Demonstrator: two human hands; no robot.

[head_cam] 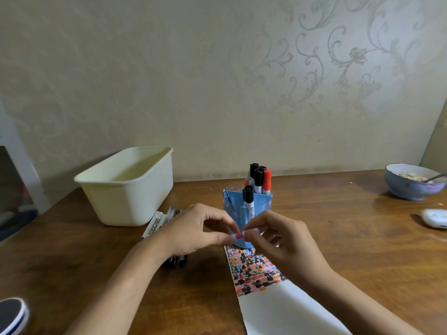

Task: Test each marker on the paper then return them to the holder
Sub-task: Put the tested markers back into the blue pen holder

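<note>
Centre of the head view, just above the wooden table (pixel 338 238): both hands meet on one small marker (pixel 238 235) with a white body and a pink band, held level in front of the blue holder (pixel 246 209). Left hand (pixel 196 232) has thumb and forefinger pinched on the marker's left end, other fingers curled loosely. Right hand (pixel 283 238) pinches the right end with its fingertips, remaining fingers bent and spread; whether that end is a cap or the barrel, cannot tell. Holder stands upright on the table, divided into compartments; several markers stand in it, black caps up, plus one orange-capped marker (pixel 266 180) at the back right and a black-capped one (pixel 248 198) in a front compartment. Paper strip (pixel 278 308) lies below the hands, its far end covered with pink, orange and black test marks (pixel 255 269), touching or just short of the holder's base. Loose pile of markers (pixel 162 222) lies left of the holder, partly under the left wrist. Cream plastic bin (pixel 128 187) sits behind that pile. Blue bowl (pixel 412 183) with food and a spoon is at far right, a white object (pixel 434 217) near it.
</note>
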